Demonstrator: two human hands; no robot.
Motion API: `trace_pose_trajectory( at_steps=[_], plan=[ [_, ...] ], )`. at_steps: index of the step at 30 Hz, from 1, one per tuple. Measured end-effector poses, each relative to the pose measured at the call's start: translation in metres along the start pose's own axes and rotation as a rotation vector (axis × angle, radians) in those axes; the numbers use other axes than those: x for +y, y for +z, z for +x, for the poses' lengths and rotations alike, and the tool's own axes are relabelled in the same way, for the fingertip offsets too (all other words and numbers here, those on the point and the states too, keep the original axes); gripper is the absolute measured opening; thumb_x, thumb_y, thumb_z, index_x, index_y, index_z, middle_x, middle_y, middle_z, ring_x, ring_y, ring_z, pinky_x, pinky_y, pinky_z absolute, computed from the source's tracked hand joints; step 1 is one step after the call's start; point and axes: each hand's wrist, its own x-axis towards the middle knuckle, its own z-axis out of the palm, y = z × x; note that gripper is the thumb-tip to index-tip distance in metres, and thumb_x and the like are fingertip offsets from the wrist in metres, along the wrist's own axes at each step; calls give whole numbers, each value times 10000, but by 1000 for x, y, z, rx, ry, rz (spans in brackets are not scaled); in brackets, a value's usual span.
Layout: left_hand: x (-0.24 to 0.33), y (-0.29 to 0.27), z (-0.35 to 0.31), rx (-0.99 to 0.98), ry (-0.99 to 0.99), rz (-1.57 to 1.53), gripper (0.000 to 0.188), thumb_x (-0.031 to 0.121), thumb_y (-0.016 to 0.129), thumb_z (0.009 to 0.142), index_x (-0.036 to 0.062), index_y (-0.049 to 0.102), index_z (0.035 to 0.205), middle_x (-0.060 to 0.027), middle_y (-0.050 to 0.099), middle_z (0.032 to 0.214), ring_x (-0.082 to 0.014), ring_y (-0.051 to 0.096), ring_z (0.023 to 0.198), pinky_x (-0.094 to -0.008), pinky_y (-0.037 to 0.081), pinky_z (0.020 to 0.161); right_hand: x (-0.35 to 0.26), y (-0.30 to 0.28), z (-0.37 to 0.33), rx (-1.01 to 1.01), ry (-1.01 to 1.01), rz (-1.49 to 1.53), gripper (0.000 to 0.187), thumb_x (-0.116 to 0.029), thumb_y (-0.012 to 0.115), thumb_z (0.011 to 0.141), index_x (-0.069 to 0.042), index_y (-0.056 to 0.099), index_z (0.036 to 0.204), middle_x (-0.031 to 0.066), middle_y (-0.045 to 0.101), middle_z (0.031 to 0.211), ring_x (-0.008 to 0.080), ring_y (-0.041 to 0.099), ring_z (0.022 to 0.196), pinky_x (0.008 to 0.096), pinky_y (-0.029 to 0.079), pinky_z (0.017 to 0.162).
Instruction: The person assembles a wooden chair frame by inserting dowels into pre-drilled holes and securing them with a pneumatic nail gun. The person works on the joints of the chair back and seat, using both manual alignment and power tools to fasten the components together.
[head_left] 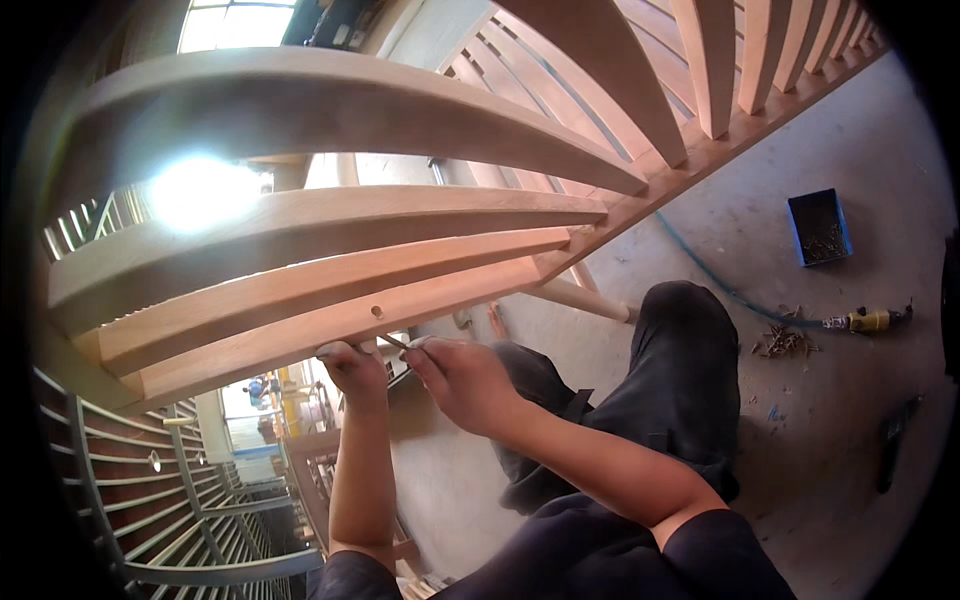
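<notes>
A pale wooden rail (450, 296) with a round hole (377, 311) in it crosses in front of me. My left hand (352, 368) is closed right at the rail's lower edge, below the hole; what its curled fingers hold, if anything, is hidden. Beside it, my right hand (462, 380) pinches a thin, dark, straight rod (396, 342) that points toward the rail near my left hand. Its exact kind is too small to tell. Curved wooden slats (380, 250) run alongside the rail.
On the concrete floor to the right stand a blue-edged box of screws (820, 228) and a loose screw pile (785, 341). A yellow air tool (872, 319) lies there on a teal hose (715, 280). A dark object (897, 443) lies nearer. Slatted frames (190, 500) stand at left.
</notes>
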Motion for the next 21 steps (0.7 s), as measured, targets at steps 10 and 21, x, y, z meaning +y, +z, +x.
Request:
trace_pose_trajectory(
  at_steps=[10,21],
  plan=[
    [-27,-2,3,-110,-153,-79,500,174,629,962,-48,358,1318,-222,575,1230,-348,578,1116,-462,433,1013,11,-17,-2,-38,18,-107,321,-284,582,979,-4,587,823,233,626,749,438,636,755,519,478,675],
    [-51,4,7,-79,-550,-434,541,434,620,975,-95,678,1072,-140,705,1038,-149,603,945,-343,461,848,36,-169,-50,-110,218,-269,236,-250,652,906,-20,693,938,215,682,923,385,664,882,477,497,769]
  ],
)
